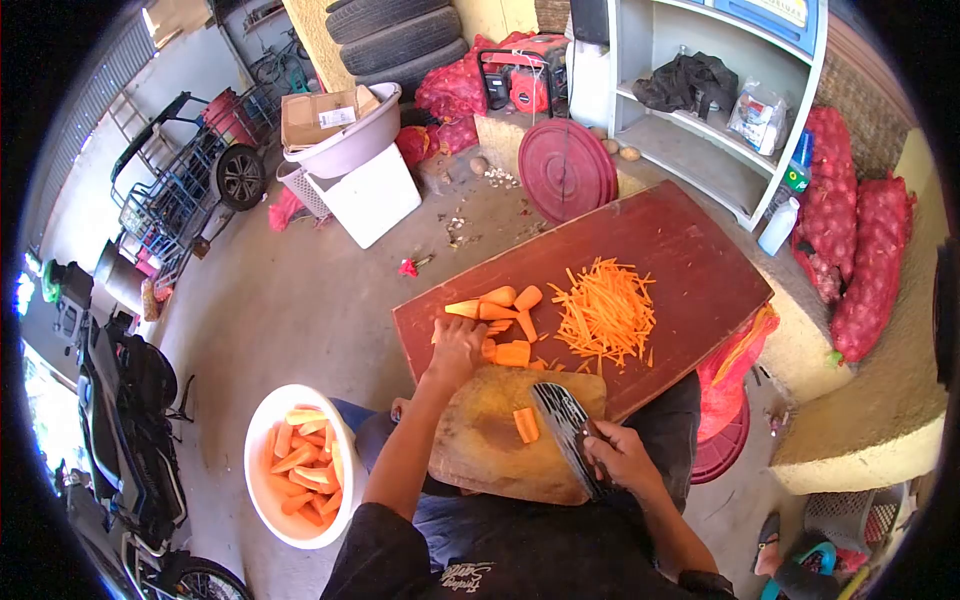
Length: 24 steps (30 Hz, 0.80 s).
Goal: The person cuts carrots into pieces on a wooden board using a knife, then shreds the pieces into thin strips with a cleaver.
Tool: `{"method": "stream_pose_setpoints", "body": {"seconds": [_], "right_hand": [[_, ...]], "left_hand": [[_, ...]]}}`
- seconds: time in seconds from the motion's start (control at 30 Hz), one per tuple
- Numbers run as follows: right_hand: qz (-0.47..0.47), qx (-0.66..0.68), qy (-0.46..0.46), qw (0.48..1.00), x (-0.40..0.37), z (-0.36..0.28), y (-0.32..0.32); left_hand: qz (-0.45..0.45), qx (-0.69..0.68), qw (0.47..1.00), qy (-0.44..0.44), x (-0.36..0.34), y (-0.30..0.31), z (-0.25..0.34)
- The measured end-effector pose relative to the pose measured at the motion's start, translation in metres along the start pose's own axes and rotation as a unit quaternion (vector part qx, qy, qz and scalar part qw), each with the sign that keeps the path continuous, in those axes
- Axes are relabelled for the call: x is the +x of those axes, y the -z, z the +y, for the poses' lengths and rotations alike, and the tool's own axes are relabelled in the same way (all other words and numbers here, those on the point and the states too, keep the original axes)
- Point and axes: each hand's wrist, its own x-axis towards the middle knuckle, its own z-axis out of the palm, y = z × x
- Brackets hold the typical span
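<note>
Many carrot chunks (305, 470) in white bowl (251, 455); right hand (620, 460) grips knife (563, 415), left hand (455, 347) unclenched.

My left arm stretches forward, left hand (455, 350) palm down (fingers bent); right hand (620, 458) fisted, close in.

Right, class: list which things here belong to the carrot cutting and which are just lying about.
In use: knife, chopping block, carrot chunks, carrot strips, bowl of carrots, red board.
Lying about: tyres, generator, red lid, red mesh sacks.
</note>
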Motion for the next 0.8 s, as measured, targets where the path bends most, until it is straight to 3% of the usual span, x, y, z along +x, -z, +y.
{"method": "stream_pose_setpoints", "body": {"seconds": [0.13, 0.23, 0.33, 0.43, 0.8], "right_hand": [[0.000, -0.010, -0.002, 1.000, 0.001, 0.003, 0.002], [0.003, -0.013, 0.002, 1.000, 0.001, 0.005, -0.001], [0.005, -0.041, 0.006, 0.999, -0.004, -0.008, -0.007], [-0.002, -0.061, 0.009, 0.998, -0.004, -0.013, -0.010], [-0.022, -0.106, 0.033, 0.994, -0.001, -0.014, -0.020]], "left_hand": [[0.057, 0.012, 0.998, -0.021, -0.015, 0.029, 0.012], [0.032, -0.028, 0.999, 0.030, -0.039, 0.050, 0.029], [0.118, -0.133, 0.984, 0.004, -0.074, 0.065, 0.051], [0.140, -0.194, 0.970, -0.029, -0.113, 0.061, 0.076], [0.086, -0.307, 0.943, 0.094, -0.152, 0.063, 0.104]]}}
